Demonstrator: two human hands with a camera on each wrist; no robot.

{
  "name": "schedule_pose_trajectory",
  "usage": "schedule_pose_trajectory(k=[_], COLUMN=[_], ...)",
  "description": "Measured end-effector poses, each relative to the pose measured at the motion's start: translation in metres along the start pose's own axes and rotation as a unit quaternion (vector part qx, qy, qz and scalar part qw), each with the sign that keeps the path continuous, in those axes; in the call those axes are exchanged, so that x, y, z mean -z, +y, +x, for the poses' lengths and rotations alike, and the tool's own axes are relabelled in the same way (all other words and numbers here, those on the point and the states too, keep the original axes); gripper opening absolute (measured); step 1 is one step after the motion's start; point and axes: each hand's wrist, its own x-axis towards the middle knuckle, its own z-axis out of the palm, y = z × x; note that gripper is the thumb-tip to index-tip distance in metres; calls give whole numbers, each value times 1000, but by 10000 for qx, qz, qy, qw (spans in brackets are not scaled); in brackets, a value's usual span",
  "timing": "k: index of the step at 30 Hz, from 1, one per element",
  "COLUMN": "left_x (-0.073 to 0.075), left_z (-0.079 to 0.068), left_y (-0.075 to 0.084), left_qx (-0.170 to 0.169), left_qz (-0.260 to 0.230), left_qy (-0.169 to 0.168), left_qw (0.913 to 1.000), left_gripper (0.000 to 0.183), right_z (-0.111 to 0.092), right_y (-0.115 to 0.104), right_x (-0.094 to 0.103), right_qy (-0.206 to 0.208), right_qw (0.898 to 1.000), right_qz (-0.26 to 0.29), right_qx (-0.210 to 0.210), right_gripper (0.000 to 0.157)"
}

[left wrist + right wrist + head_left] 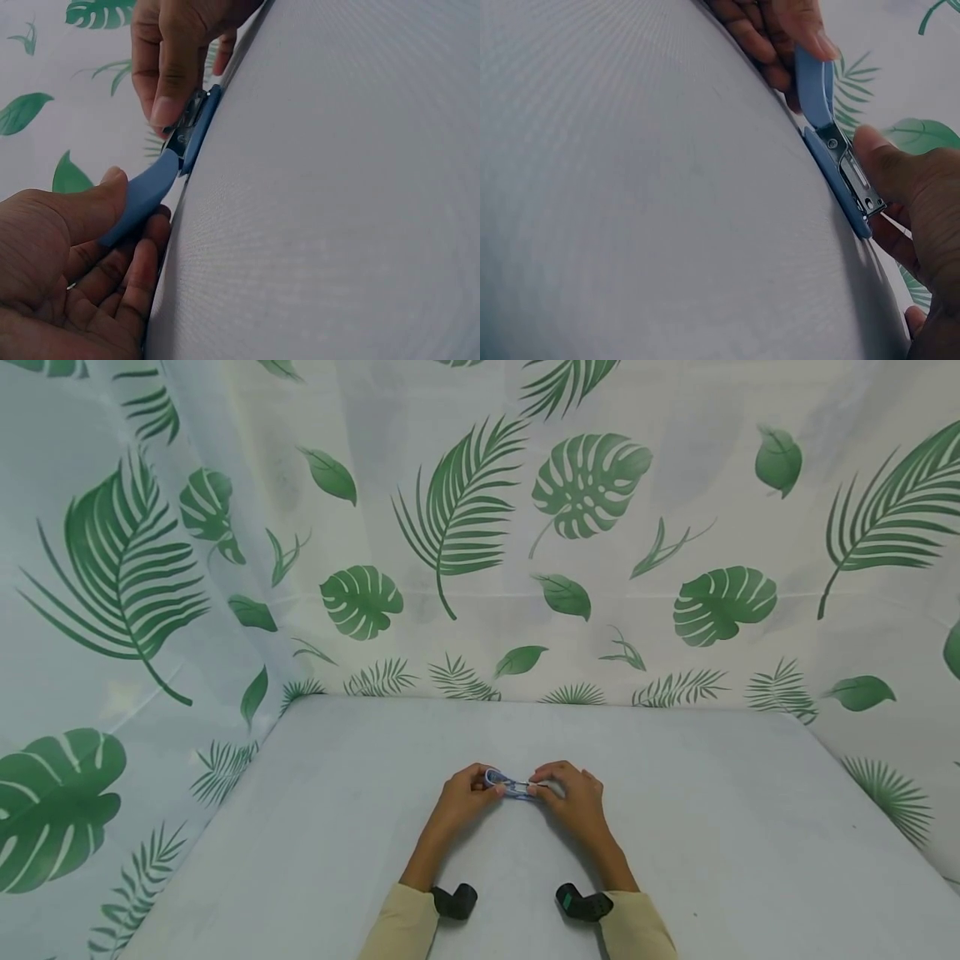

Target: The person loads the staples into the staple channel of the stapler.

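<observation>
A small blue stapler [513, 787] with a metal magazine [851, 169] is held between both hands, low over the white table. Its blue top cover [146, 196] stands swung up at an angle from the metal part, while the blue base [829, 174] lies along the table surface. My left hand [459, 800] pinches the cover between thumb and fingers. At the opposite end, my right hand [579, 800] grips the metal magazine with thumb and fingers. The right fingertips partly hide that end in the left wrist view.
The white table [315, 860] spreads around the hands. Behind it and along the sides hangs a white curtain [480, 635] printed with green leaves. Black wrist devices [456, 902] sit at the cuffs of the pale yellow sleeves [401, 922].
</observation>
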Motion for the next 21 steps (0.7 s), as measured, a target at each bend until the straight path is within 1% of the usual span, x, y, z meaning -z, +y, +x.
schedule_pose_trajectory(k=[14,21], left_x=[0,0], left_z=[0,-1], left_y=[-1,1], left_qx=[-8,-3], left_qz=[25,-44], left_qy=[-32,-27], left_qw=[10000,10000], left_gripper=[33,32], right_z=[-1,1], right_y=[1,0], right_x=[-1,1], right_qy=[31,-118], right_qw=[10000,9999], right_qz=[-19,-76], right_qx=[77,28], right_gripper=[12,13])
